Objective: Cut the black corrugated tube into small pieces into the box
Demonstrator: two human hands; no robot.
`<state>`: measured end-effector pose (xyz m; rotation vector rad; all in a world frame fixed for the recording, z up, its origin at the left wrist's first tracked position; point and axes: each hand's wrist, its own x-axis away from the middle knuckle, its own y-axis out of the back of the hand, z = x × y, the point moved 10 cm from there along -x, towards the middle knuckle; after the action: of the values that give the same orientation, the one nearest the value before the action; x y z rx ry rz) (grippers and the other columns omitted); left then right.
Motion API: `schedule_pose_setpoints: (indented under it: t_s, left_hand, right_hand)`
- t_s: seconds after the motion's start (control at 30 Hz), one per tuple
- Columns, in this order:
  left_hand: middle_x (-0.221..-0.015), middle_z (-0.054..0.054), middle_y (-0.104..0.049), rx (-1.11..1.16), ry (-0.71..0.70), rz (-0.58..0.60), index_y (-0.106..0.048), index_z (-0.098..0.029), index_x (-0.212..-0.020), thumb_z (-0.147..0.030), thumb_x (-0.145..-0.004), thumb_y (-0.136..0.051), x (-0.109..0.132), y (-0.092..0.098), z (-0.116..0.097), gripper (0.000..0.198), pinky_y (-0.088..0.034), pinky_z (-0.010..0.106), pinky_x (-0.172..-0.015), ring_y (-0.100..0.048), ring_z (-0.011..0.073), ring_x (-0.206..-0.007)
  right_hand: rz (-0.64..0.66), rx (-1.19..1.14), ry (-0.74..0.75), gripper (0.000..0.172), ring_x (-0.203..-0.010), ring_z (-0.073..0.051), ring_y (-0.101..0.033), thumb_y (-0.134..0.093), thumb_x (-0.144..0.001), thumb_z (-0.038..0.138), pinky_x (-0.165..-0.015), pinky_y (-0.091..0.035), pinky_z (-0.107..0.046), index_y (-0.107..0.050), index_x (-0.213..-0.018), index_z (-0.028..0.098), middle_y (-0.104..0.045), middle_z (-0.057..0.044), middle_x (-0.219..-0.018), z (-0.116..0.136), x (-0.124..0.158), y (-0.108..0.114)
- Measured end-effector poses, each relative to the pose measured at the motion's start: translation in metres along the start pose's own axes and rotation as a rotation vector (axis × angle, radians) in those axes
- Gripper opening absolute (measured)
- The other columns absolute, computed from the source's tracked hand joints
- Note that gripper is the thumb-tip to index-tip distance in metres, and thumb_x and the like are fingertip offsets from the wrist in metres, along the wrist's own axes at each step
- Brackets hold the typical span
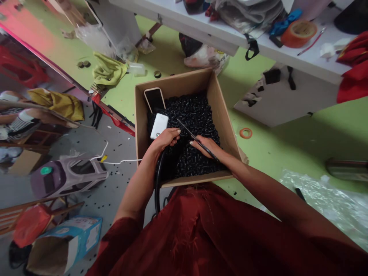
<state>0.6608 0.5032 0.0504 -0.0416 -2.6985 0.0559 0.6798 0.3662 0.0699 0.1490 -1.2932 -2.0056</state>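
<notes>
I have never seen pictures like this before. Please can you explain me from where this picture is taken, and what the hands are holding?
This picture comes from a camera worn on a person's head, looking down at their own two bare hands. No machine is at work here. The left hand seems to hold a black hose, and the right hand holds a thin black tool. Under the hands is a cardboard box, filled with small black pieces. A phone and a white flat device rest in the box.
</notes>
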Motion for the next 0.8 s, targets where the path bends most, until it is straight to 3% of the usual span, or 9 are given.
schedule_pose_setpoints:
  t_s: [0.23,0.37,0.53,0.7,0.8]
  left_hand:
    - [-0.063,-0.003,-0.046,-0.003,0.002,0.012,-0.046,-0.015,-0.07,-0.023,-0.087,-0.051,-0.005,-0.002,0.004,0.02,-0.024,0.015,-0.035,-0.037,0.0017,-0.041]
    - [-0.063,-0.003,-0.046,0.028,0.009,0.014,-0.048,-0.014,-0.073,-0.023,-0.088,-0.05,-0.002,-0.005,0.001,0.017,-0.023,0.014,-0.035,-0.037,0.0016,-0.04]
    - [-0.061,-0.003,-0.045,0.056,-0.002,0.003,-0.049,-0.014,-0.076,-0.022,-0.088,-0.048,0.002,-0.005,-0.005,0.014,-0.023,0.014,-0.034,-0.037,0.002,-0.039]
    - [-0.061,-0.004,-0.045,0.169,-0.041,-0.012,-0.047,-0.016,-0.082,-0.019,-0.085,-0.047,0.002,0.001,-0.01,0.005,-0.021,0.014,-0.034,-0.037,0.0027,-0.039]
    - [-0.062,-0.003,-0.047,0.216,-0.073,-0.001,-0.047,-0.016,-0.079,-0.022,-0.085,-0.048,0.001,0.005,-0.011,0.008,-0.022,0.014,-0.035,-0.038,0.0027,-0.04]
  right_hand:
    - [-0.013,0.05,-0.009,0.028,-0.083,-0.022,-0.065,-0.045,-0.093,0.043,-0.065,-0.038,-0.023,-0.058,-0.086,0.019,-0.069,-0.008,-0.086,-0.002,-0.002,-0.001]
    - [-0.025,0.021,-0.058,0.025,-0.076,-0.021,-0.065,-0.047,-0.092,0.042,-0.063,-0.039,-0.023,-0.058,-0.085,0.02,-0.068,-0.006,-0.079,-0.004,-0.002,-0.001]
    - [-0.024,-0.102,-0.109,0.026,-0.057,-0.015,-0.06,-0.045,-0.092,0.044,-0.058,-0.041,-0.023,-0.052,-0.083,0.021,-0.061,-0.001,-0.063,-0.008,-0.002,-0.001]
    - [0.03,-0.318,-0.134,0.029,-0.053,-0.011,-0.057,-0.04,-0.093,0.049,-0.052,-0.044,-0.02,-0.046,-0.089,0.022,-0.059,0.001,-0.069,-0.015,-0.004,-0.008]
    - [0.048,-0.367,-0.112,0.03,-0.055,-0.01,-0.057,-0.039,-0.093,0.051,-0.05,-0.046,-0.019,-0.045,-0.088,0.021,-0.059,0.001,-0.071,-0.015,-0.004,-0.009]
